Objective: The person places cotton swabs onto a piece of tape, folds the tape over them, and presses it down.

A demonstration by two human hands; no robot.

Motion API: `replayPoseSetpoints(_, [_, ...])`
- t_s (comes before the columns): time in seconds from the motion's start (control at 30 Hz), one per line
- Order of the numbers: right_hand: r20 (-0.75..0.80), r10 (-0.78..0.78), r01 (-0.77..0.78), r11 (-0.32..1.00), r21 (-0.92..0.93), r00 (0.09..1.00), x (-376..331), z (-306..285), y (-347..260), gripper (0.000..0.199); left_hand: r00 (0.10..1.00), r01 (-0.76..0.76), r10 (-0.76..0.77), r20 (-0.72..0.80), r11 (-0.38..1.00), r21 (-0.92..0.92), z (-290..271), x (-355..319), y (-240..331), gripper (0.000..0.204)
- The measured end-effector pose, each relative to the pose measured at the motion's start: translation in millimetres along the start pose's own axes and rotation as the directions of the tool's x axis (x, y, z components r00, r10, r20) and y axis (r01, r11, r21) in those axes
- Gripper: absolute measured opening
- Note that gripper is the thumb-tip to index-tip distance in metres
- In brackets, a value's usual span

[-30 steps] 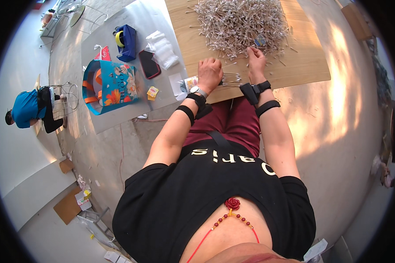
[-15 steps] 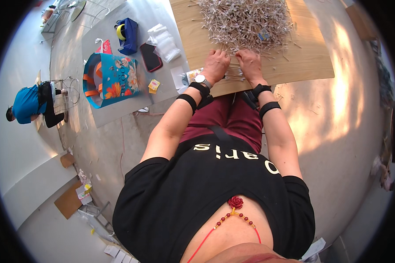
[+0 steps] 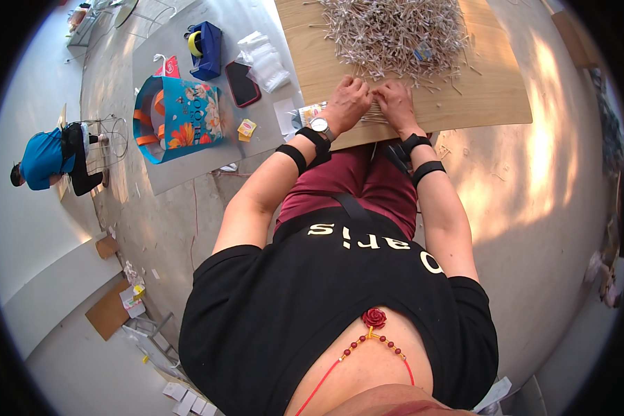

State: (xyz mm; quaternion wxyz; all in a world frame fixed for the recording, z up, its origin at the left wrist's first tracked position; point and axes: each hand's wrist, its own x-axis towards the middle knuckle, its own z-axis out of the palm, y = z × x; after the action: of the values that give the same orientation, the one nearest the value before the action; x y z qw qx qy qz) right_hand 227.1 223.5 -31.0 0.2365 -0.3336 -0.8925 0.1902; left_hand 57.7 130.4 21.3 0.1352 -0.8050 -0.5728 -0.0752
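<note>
While both hands meet at the board's near edge, a small bundle of sticks (image 3: 376, 114) lies between them.
Left hand (image 3: 347, 104) and right hand (image 3: 396, 104) pinch it, long axis crosswise; the stick pile (image 3: 395, 35) lies just beyond on the wooden board (image 3: 492, 83).

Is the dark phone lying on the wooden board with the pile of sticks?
No, the dark phone lies on the grey mat, left of the wooden board.

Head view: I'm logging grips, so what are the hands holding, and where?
Both the left hand and right hand pinch a small bundle of thin sticks, one at each end.
</note>
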Motion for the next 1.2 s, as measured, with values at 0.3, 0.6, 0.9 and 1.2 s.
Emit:
replayPoseSetpoints(0.3, [-0.229, 0.057, -0.029, 0.992, 0.125, 0.972, -24, -28, -8, 0.013, 0.973, 0.215, -0.229, -0.024, 0.942, -0.258, -5, -17, 4, 0.016])
replayPoseSetpoints(0.6, [-0.17, 0.259, -0.212, 0.944, 0.255, 0.951, -65, -24, -8, 0.015, 0.86, 0.42, -0.509, -0.027, 0.737, -0.53, -6, -43, 45, 0.022])
replayPoseSetpoints(0.9, [-0.117, 0.23, -0.192, 0.943, 0.27, 0.966, -69, -30, -3, 0.018, 0.873, 0.409, -0.488, -0.007, 0.74, -0.533, 7, -30, 55, 0.01])
replayPoseSetpoints(1.2, [-0.106, 0.228, -0.196, 0.947, 0.253, 0.968, -68, -26, 2, 0.016, 0.917, 0.358, -0.399, -0.011, 0.835, -0.417, 17, -13, 52, 0.011])
